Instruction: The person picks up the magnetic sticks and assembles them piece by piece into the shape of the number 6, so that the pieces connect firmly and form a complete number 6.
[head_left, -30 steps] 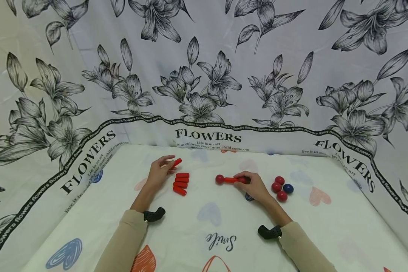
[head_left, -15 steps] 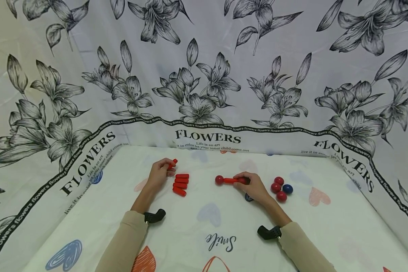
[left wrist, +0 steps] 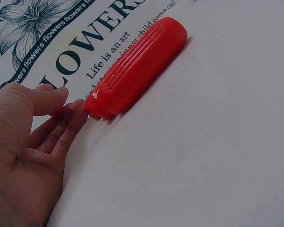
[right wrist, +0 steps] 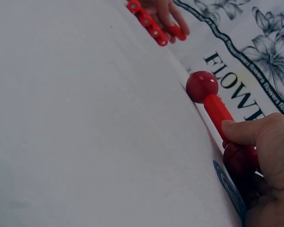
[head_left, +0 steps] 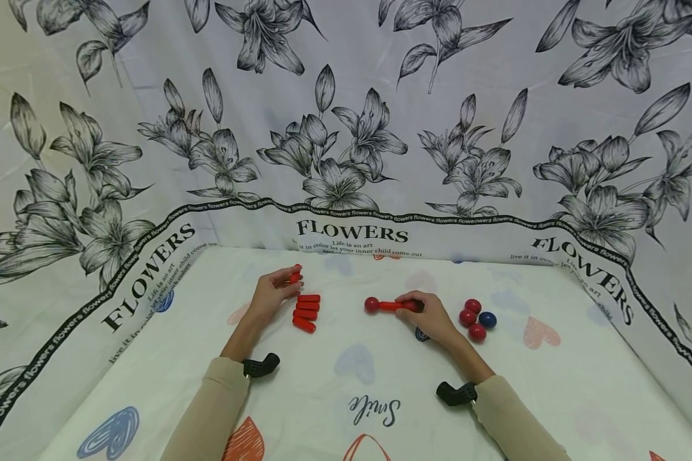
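In the head view my left hand (head_left: pixel 273 292) pinches a short red rod (head_left: pixel 295 275) between thumb and fingers, above and left of several like red rods (head_left: pixel 307 307) lying side by side. The left wrist view shows the nearest ribbed red rods (left wrist: pixel 137 66) just past the fingertips. My right hand (head_left: pixel 429 314) grips a joined piece: a red rod (right wrist: pixel 218 111) with a dark red ball (right wrist: pixel 202 87) at its free end and another red ball (right wrist: pixel 240 158) under the thumb. The fingers partly cover that second ball.
Right of my right hand, several dark red balls (head_left: pixel 469 317) and one blue ball (head_left: pixel 488 320) sit together on the white printed cloth (head_left: pixel 323 397). A flower-patterned curtain (head_left: pixel 346 160) stands behind and along the sides. Both wrists carry black camera mounts (head_left: pixel 457 394).
The red rod in my left hand has turned from slanting outward to nearly upright, and the fingers have shifted around it. My right hand and the joined piece stay in place.
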`<state>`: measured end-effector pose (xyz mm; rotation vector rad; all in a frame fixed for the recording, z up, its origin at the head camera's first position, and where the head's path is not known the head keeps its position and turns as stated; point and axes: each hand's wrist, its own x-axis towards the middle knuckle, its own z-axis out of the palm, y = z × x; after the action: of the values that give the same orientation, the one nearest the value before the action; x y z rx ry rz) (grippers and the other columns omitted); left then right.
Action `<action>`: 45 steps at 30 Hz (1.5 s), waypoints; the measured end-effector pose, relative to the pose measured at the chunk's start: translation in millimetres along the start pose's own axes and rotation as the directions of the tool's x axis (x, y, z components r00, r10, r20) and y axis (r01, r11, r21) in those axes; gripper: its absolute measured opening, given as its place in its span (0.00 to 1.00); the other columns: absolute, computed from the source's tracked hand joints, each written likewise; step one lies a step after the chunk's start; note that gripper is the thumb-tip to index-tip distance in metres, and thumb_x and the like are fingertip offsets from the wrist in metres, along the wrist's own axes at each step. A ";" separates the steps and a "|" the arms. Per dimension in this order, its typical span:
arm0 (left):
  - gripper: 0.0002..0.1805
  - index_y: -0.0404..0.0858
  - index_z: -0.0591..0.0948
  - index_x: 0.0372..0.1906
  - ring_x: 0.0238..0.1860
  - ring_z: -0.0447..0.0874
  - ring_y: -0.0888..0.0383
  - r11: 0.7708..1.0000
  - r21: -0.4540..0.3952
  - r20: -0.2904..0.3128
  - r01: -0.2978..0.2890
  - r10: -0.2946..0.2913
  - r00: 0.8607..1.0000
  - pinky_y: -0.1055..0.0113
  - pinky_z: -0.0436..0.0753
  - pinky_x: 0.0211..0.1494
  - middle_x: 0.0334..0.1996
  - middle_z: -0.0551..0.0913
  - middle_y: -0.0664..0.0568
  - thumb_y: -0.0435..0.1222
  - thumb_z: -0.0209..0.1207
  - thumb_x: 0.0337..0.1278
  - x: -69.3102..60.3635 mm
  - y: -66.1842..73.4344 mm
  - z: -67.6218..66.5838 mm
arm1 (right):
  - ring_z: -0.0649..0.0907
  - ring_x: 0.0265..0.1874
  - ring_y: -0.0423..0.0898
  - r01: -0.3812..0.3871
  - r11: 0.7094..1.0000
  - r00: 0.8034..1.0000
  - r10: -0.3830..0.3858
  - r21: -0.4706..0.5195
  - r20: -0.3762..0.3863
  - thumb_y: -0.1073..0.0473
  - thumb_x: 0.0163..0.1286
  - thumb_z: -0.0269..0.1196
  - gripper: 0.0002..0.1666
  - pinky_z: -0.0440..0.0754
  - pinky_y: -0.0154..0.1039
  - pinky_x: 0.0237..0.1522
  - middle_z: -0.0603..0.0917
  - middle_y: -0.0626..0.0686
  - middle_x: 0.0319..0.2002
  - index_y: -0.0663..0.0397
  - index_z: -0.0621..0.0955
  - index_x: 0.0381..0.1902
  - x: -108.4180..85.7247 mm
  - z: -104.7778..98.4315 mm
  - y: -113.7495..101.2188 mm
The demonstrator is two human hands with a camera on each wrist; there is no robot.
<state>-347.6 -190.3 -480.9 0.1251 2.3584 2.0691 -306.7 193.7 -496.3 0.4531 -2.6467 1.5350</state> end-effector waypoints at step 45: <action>0.20 0.48 0.84 0.50 0.40 0.86 0.56 0.966 0.208 0.346 -0.151 0.072 0.935 0.61 0.82 0.44 0.39 0.87 0.54 0.44 0.69 0.47 -19.2 46.3 62.7 | 0.76 0.44 0.46 0.011 1.000 1.000 -0.011 0.006 -0.011 0.51 0.57 0.70 0.13 0.72 0.43 0.50 0.84 0.44 0.41 0.37 0.84 0.42 1.1 0.6 0.0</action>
<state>-322.3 -123.5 -444.3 0.5787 2.4071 1.6370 -307.6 193.0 -496.4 0.4573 -2.6280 1.5381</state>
